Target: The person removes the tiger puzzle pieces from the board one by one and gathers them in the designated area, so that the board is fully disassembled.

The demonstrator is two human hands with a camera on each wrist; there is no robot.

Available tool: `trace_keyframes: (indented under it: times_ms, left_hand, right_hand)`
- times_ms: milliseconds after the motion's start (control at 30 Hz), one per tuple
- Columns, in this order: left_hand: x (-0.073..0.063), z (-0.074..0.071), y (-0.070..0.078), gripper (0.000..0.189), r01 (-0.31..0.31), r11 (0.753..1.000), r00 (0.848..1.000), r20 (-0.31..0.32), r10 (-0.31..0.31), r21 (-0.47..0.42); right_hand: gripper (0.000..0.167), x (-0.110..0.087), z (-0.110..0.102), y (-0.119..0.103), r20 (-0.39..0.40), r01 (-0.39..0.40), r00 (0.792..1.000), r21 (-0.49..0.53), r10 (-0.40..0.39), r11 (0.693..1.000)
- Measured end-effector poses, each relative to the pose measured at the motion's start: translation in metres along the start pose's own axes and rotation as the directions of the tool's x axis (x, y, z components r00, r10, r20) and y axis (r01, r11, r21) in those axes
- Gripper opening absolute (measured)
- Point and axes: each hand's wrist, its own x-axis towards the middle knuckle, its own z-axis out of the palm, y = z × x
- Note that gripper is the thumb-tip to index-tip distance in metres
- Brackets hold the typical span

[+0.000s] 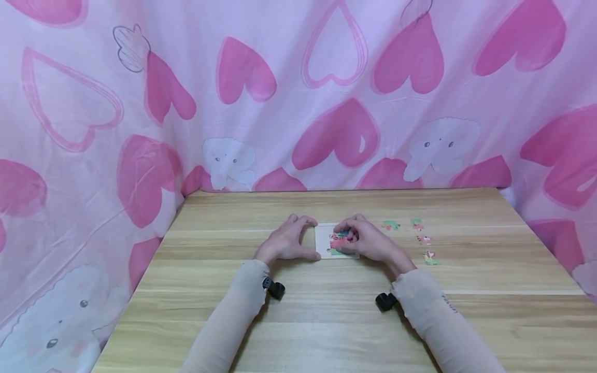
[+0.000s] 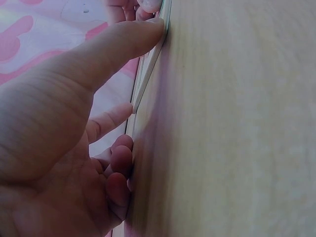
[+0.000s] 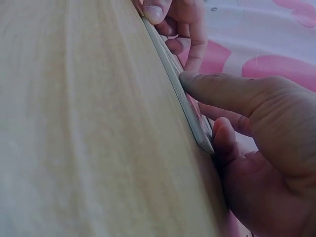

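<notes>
A small white puzzle tray (image 1: pixel 325 248) lies on the table, with joined jigsaw pieces (image 1: pixel 333 242) in red, green and blue on its right part. My left hand (image 1: pixel 290 239) holds the tray by its left side, thumb at the near corner and forefinger at the far one. In the left wrist view the thumb (image 2: pixel 123 44) presses on the tray's near edge. Over the tray's right part, my right hand (image 1: pixel 366 239) has its thumb and curled forefinger on the jigsaw pieces, partly hiding them. Its thumb (image 3: pixel 222 89) reaches over the tray's near rim in the right wrist view.
Right of the tray lie several loose pieces: a green one (image 1: pixel 391 225), and a column with an upper piece (image 1: pixel 417 224), a middle piece (image 1: pixel 424 239) and a lower piece (image 1: pixel 430 257). A pink heart-print curtain (image 1: pixel 280 129) hangs behind the wooden table (image 1: pixel 326 321).
</notes>
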Motion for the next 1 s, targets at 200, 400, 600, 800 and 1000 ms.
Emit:
trace_keyframes:
  times_ms: [200,400,600,800,1000]
  left_hand:
    - [-0.0002,0.0020,-0.0014,0.090,0.004,1.000,1.000,0.003,-0.004,-0.010]
    - [-0.0008,0.0020,-0.0015,0.091,-0.001,1.000,1.000,0.001,0.001,-0.012]
    - [-0.0013,0.0006,-0.0006,0.091,-0.005,1.000,1.000,0.001,0.005,-0.018]
    - [-0.0003,-0.0005,0.0001,0.091,-0.006,1.000,1.000,0.003,0.006,-0.012]
    - [-0.0005,-0.0009,0.0003,0.092,-0.007,1.000,1.000,0.003,0.008,-0.011]
  right_hand:
    - [0.042,0.0002,0.0020,0.0006,0.010,0.012,1.000,0.007,-0.012,1.000]
    - [0.044,0.0003,0.0045,-0.0005,0.001,0.004,1.000,0.032,-0.004,0.999]
    - [0.045,0.0007,0.0049,0.0010,-0.011,-0.035,0.999,0.063,0.036,0.997]
    - [0.039,0.0009,0.0031,0.0035,-0.022,-0.012,1.000,0.077,0.013,0.997]
    - [0.037,0.0014,0.0022,0.0056,-0.031,0.016,0.999,0.060,-0.014,0.998]
